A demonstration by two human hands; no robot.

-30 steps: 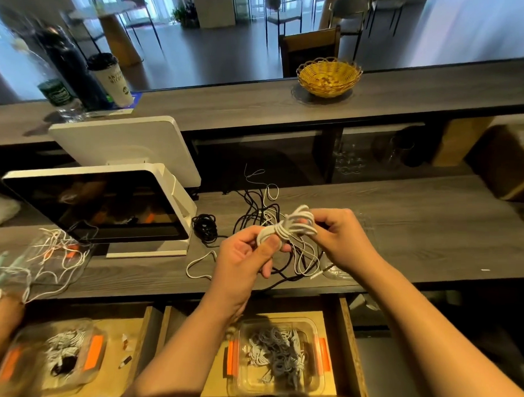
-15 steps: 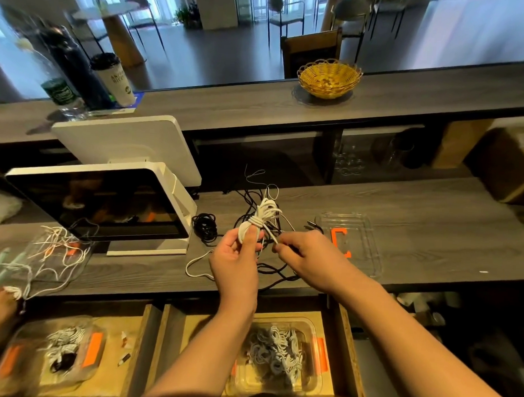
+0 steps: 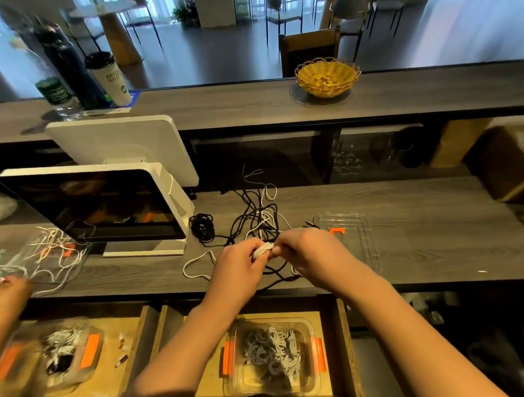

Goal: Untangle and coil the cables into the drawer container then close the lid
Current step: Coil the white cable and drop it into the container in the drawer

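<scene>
- Head view showed the left hand (image 3: 237,264) and right hand (image 3: 309,253) meeting just above the front of the table (image 3: 431,234), each grip pinched on a small white cable coil (image 3: 263,249) held between them.
- Behind the hands, a tangle of black and white cables (image 3: 254,216) lay on the table, with a coiled black cable (image 3: 202,227) to its left.
- A clear lid (image 3: 350,234) with an orange tab lay on the table to the right of the hands.
- Below, the open drawer (image 3: 346,344) held a clear container (image 3: 271,356) with coiled cables inside, its top uncovered.
- A white monitor (image 3: 100,204) stood at the left.
</scene>
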